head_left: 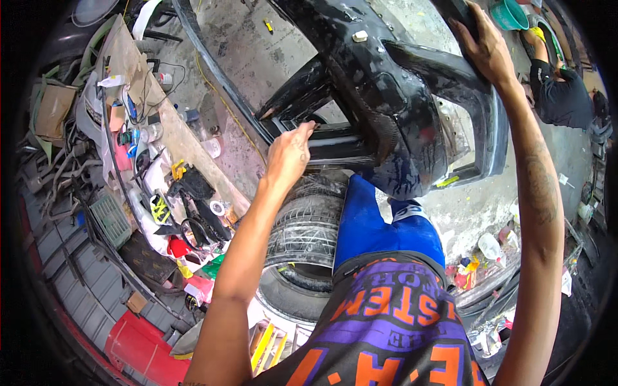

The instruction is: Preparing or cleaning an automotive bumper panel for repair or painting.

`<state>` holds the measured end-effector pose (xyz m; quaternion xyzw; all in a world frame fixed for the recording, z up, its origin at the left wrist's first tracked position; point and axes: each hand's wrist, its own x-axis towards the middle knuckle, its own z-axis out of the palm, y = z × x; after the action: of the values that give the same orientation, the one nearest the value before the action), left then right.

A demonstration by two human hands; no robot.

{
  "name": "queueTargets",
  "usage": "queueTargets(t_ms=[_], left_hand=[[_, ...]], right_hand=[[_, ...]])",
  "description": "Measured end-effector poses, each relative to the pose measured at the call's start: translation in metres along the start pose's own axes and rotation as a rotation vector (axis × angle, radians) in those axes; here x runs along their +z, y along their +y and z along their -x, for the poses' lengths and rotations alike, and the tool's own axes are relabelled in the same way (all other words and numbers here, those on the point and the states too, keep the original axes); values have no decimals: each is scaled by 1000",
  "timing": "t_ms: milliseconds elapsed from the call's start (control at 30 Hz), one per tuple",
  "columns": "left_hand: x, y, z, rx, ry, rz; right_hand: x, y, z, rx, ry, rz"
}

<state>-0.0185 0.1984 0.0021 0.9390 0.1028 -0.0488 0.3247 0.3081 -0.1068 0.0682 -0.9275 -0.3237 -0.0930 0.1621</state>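
Observation:
A large black car bumper, wet and with grey scuffed patches, lies across the view in front of me. My left hand is closed at the edge of one of its openings, fingertips against the frame. Whatever those fingers may hold is hidden. At the bumper's far right end, my right hand is wrapped over the black edge, thumb and fingers on opposite sides. A small whitish block rests on top of the bumper. Below the bumper's left part stands a dusty tyre, close to my legs.
To the left, a long board borders a cluttered heap of bottles, cloths and tools. A yellow-handled tool lies on the concrete floor. At the upper right, another person in black works near a green bucket. Litter lies right of my legs.

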Motion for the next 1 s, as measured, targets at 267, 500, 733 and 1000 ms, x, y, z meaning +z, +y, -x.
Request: queueTargets(t_ms=[267, 500, 733, 1000], left_hand=[[1, -4, 7, -13, 1, 32], [19, -7, -2, -70, 30, -5], [21, -18, 1, -45, 45, -7], [21, 3, -10, -122, -15, -93]], right_hand=[[0, -9, -6, 43, -34, -8], [-13, -24, -9, -62, 107, -4], [9, -132, 51, -280, 87, -162], [36, -133, 67, -167, 93, -13]])
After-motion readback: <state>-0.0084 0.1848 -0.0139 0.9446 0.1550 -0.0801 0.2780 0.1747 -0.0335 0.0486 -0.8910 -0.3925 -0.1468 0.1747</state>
